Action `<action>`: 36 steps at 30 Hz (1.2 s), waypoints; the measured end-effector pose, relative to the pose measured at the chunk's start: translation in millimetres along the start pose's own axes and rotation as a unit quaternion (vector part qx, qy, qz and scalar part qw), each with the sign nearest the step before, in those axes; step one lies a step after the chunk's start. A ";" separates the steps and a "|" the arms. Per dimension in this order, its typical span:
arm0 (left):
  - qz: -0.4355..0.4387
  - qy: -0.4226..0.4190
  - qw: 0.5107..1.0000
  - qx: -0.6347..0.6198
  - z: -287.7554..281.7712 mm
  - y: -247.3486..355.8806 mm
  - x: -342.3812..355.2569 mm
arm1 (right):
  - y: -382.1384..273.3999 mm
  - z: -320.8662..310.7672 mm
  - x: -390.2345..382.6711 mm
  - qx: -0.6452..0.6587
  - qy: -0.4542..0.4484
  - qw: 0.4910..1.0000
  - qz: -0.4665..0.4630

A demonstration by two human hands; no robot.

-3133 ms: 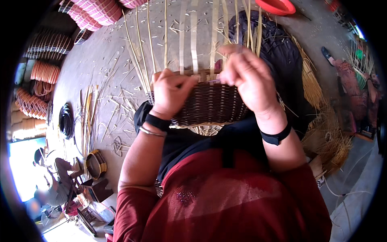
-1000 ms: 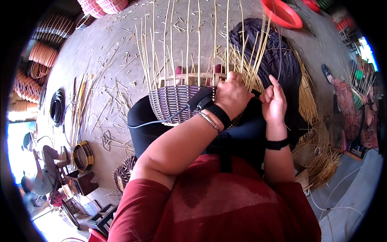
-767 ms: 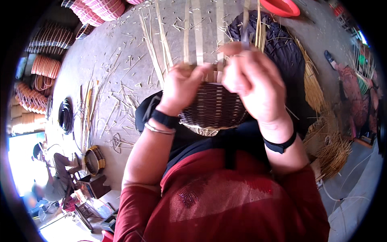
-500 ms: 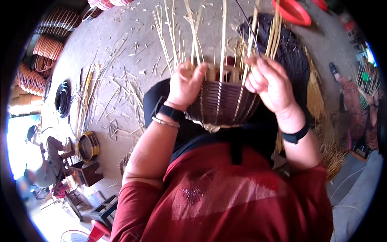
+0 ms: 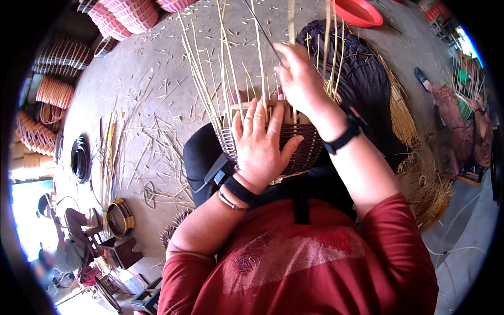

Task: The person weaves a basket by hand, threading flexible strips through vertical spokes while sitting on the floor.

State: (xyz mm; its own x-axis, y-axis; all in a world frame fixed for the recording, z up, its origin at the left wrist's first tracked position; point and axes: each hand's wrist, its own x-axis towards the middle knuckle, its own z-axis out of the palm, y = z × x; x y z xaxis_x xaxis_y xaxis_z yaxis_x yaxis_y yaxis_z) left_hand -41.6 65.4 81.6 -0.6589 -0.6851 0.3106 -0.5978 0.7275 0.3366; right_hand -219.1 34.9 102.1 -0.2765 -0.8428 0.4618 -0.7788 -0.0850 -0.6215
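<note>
Pressing flat against the woven wall, the left hand lay spread on the half-made basket, with the fingers open and pointing up toward the rim and the thumb hooked around the side; it steadied the basket but did not close on it. The right hand was higher, above the rim, with the fingers pinched narrowly on one thin dark weaving strand that ran up and away to the left. The basket sat in the person's lap, against the dark clothing, and its pale upright stakes stood out of the rim like a fan.

The basket looked light, and the woven lower part seemed stiff enough to take a flat palm. The free stakes seemed springy and probably easy to crack if bent sharply, so the better place to hold would be the woven wall just under the rim, not the stakes. The strand looked thin and flexible, and it probably needs a fingertip pinch close to the weave.

Around the person, cut straw pieces were scattered on the grey floor, and finished pink baskets were stacked at the far left.
</note>
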 end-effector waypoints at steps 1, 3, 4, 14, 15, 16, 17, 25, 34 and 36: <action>0.016 0.024 0.999 0.021 1.4 0.8 -1.5 | 1.0 4.0 5.2 0.056 -0.008 0.998 0.030; 0.024 0.021 0.999 0.027 -0.4 -2.0 -1.0 | 5.9 -3.0 3.5 0.194 -0.006 0.976 0.099; 0.016 0.018 0.999 0.030 0.3 -6.8 -4.7 | -13.8 -16.1 -5.1 0.277 -0.007 0.951 0.138; 0.120 -0.035 0.991 0.037 25.0 33.7 12.9 | 42.4 -52.0 -88.7 0.482 0.182 0.777 0.361; 0.110 -0.045 0.993 0.021 28.3 40.5 15.5 | 59.4 -41.4 -75.9 0.408 0.162 0.857 0.268; 0.098 -0.054 0.994 0.008 29.9 44.1 17.8 | 66.8 -37.3 -56.5 0.282 0.037 0.904 0.320; 0.109 -0.033 0.993 0.014 30.2 46.2 19.4 | 74.6 -27.2 -43.7 0.215 -0.038 0.933 0.287; 0.194 -0.073 0.972 0.110 40.2 48.8 31.2 | 78.3 -24.9 -68.1 0.351 0.103 0.894 0.257; 0.141 -0.260 0.951 0.092 21.7 67.4 85.9 | 51.3 -75.8 -120.2 0.612 0.211 0.671 0.362; 0.138 -0.230 0.956 0.118 11.9 61.8 84.7 | 13.3 -75.0 -88.1 0.573 0.143 0.763 0.263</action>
State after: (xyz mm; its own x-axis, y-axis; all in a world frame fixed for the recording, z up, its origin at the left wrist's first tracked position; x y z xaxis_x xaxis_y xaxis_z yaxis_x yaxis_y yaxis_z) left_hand -139.8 52.8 118.1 -0.9053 -0.4166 -0.0830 -0.4224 0.9036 0.0710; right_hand -247.4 147.9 100.6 -0.6210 -0.7834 -0.0251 0.4402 -0.3221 -0.8381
